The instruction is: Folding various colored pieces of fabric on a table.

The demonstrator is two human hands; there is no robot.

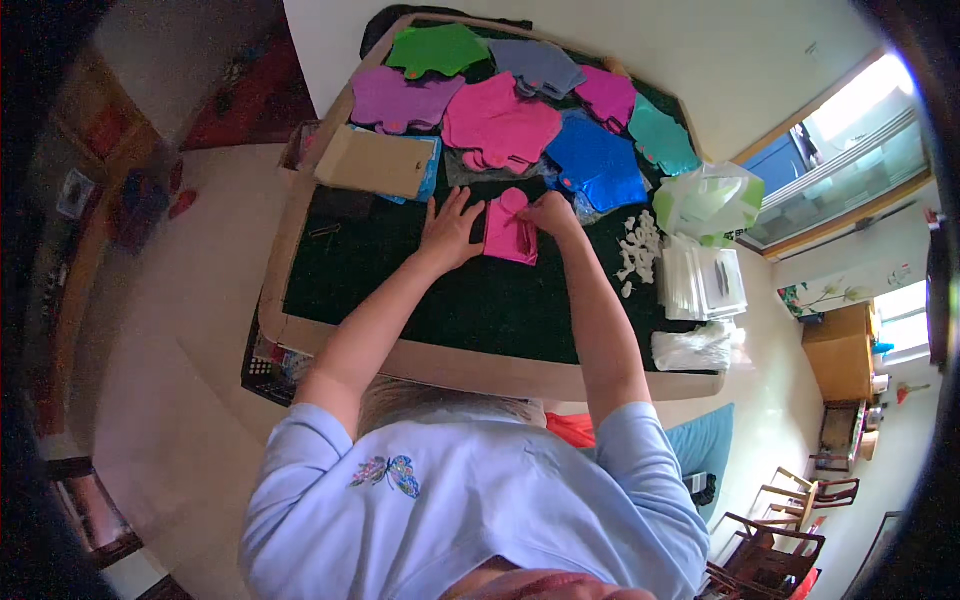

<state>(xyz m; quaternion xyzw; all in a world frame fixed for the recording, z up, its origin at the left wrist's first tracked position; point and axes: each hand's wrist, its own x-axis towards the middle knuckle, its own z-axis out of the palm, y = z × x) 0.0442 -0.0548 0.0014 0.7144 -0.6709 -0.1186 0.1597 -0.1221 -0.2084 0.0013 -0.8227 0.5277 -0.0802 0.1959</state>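
Observation:
In front of me on the dark green table top (400, 300) lies a small folded pink sheet (512, 240), shiny, with a rounded tab at its far end. My left hand (450, 235) rests flat beside its left edge, fingers spread and holding nothing. From the right, my right hand (552, 214) pinches the sheet near its upper right edge; the fingertips are partly hidden. Just beyond is a stack of bright pink cut sheets (502, 120), with a stack of shiny blue ones (600, 165) to its right.
More cut stacks lie farther back: purple (405, 98), green (437, 50), grey-blue (535, 66), magenta (607, 97) and teal (662, 137). Brown cardboard (372, 162) sits at left. Small white pieces (638, 248), clear sleeves (705, 283) and a white bundle (692, 347) line the right side.

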